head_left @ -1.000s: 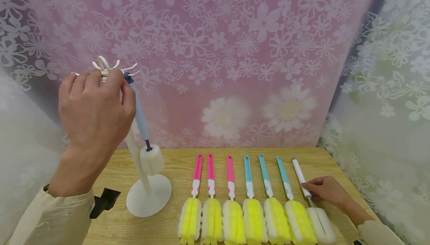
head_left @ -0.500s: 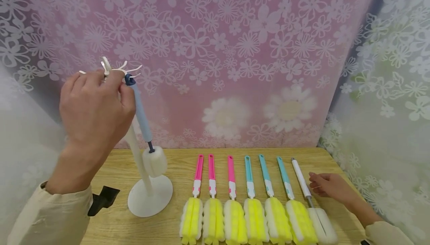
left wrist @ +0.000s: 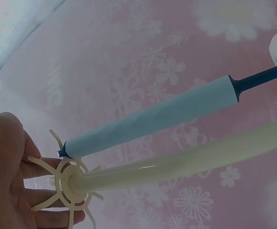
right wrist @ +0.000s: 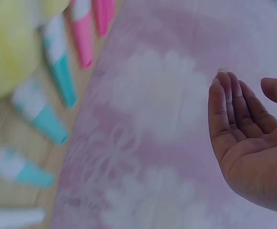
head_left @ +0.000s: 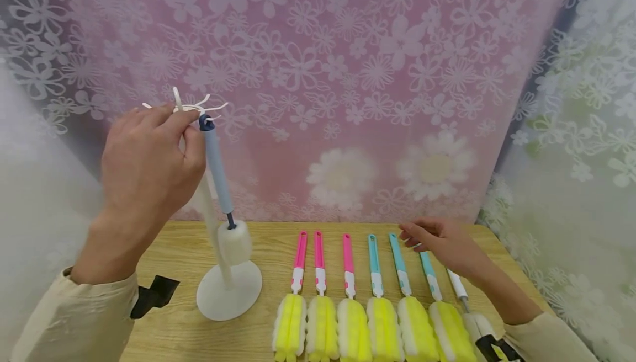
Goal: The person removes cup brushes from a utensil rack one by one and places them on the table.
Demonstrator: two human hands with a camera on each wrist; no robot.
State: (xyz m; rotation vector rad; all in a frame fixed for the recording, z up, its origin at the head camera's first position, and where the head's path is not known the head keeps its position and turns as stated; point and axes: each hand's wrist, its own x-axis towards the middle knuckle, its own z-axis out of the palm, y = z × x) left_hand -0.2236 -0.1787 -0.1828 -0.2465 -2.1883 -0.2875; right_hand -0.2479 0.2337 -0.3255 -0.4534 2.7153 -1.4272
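Note:
My left hand (head_left: pixel 151 163) grips the top of a white hanging rack (head_left: pixel 228 296), its fingers around the ring of curved hooks (left wrist: pixel 75 185). From one hook hangs a bottle brush with a light blue handle (head_left: pixel 218 169) and a white sponge head (head_left: pixel 236 243). My right hand (head_left: pixel 444 243) holds nothing; it is raised over the handles of the teal sponge brushes (head_left: pixel 397 257), fingers loosely bent and thumb apart, as the right wrist view also shows. Below its forearm lies a white-handled brush (head_left: pixel 457 283), partly hidden.
On the wooden table (head_left: pixel 164 318), several sponge brushes lie in a row, heads toward me: pink-handled ones (head_left: pixel 347 257) to the left, teal ones beside them. A pink floral curtain (head_left: pixel 298 102) hangs behind the table, with a pale one (head_left: pixel 591 185) at the right.
My right hand has let go of the white-handled brush, lifted, and moved left over the teal handles. The left hand keeps its grip on the rack; the view has shifted slightly.

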